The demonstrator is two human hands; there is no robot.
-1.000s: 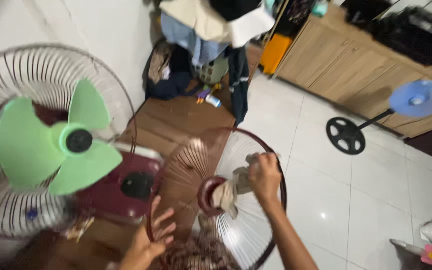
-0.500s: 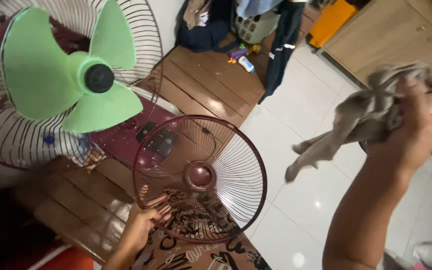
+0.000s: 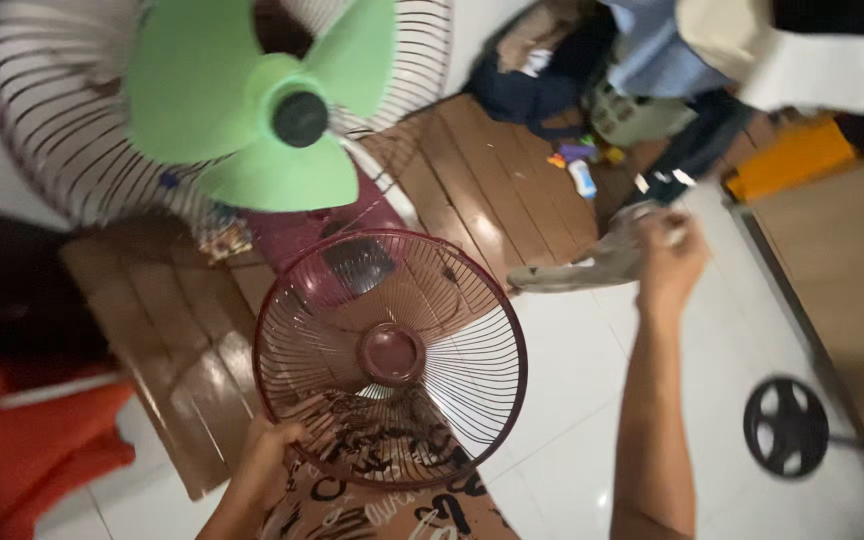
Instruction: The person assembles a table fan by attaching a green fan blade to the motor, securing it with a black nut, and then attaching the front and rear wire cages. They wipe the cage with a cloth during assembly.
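Over white tiles, left hand (image 3: pixel 270 445) grips fan grille (image 3: pixel 390 357); right hand (image 3: pixel 668 262) holds rag (image 3: pixel 592 265).

Glossy white floor tiles (image 3: pixel 572 400), brown wooden platform (image 3: pixel 472 180), wooden cabinet (image 3: pixel 842 250), heaped clothes (image 3: pixel 652 60) beyond.

Both forearms are bare, with no sleeve, watch, ring or band showing anywhere on them. The left hand (image 3: pixel 264 452), at about seven o'clock in the view, shows only its knuckles and a short stretch of wrist, while the right hand (image 3: pixel 670 262), at about two o'clock, tops a long bare forearm that is blurred. At six o'clock, the lap is covered by brownish cloth printed with bold black-and-white lettering shapes.
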